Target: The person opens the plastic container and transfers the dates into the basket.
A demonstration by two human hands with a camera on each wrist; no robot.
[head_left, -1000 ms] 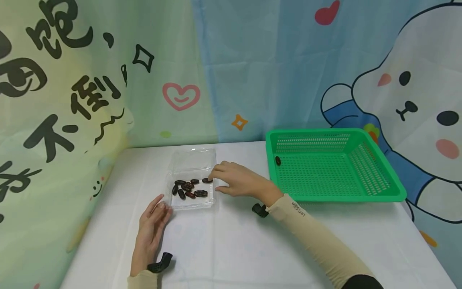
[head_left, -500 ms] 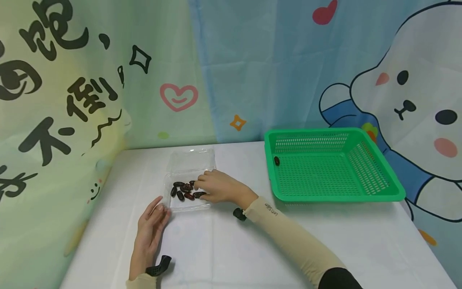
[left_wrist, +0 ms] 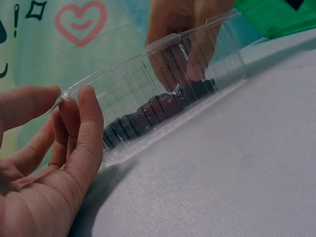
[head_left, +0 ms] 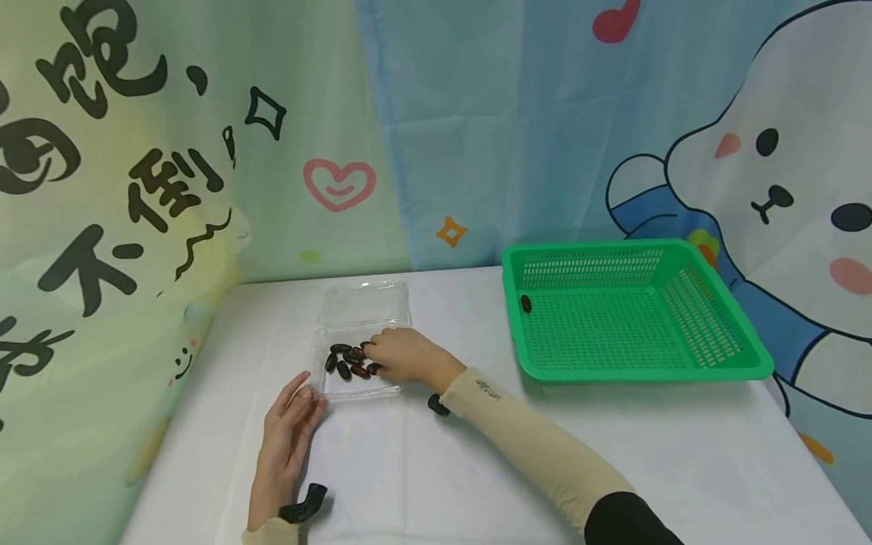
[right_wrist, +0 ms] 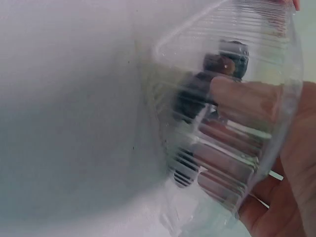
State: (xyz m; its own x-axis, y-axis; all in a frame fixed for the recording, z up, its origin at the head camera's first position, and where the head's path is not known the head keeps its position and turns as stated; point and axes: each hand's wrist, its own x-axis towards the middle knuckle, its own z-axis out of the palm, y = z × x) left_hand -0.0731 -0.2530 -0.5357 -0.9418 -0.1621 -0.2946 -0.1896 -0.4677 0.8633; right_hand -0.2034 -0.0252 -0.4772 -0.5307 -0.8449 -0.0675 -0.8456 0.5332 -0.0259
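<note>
A clear plastic clamshell box (head_left: 361, 393) stands on the white table with its lid folded back, holding several dark brown dates (head_left: 343, 370). My left hand (head_left: 289, 424) pinches the box's near-left corner; in the left wrist view the thumb (left_wrist: 32, 106) lies on the rim and the fingers bend below it. My right hand (head_left: 409, 356) reaches into the box from the right, its curled fingertips down among the dates. Through the clear wall in the right wrist view, the thumb (right_wrist: 244, 96) touches a date (right_wrist: 190, 98). I cannot tell whether the right fingers hold any.
A green plastic basket (head_left: 640, 375) with slotted walls stands at the back right of the table (head_left: 470, 484). One date (head_left: 526, 303) lies inside at its left wall. A printed curtain (head_left: 477, 151) hangs right behind the table.
My right hand has moved left and further into the box, covering the dates at its right side. The left hand keeps its place at the corner.
</note>
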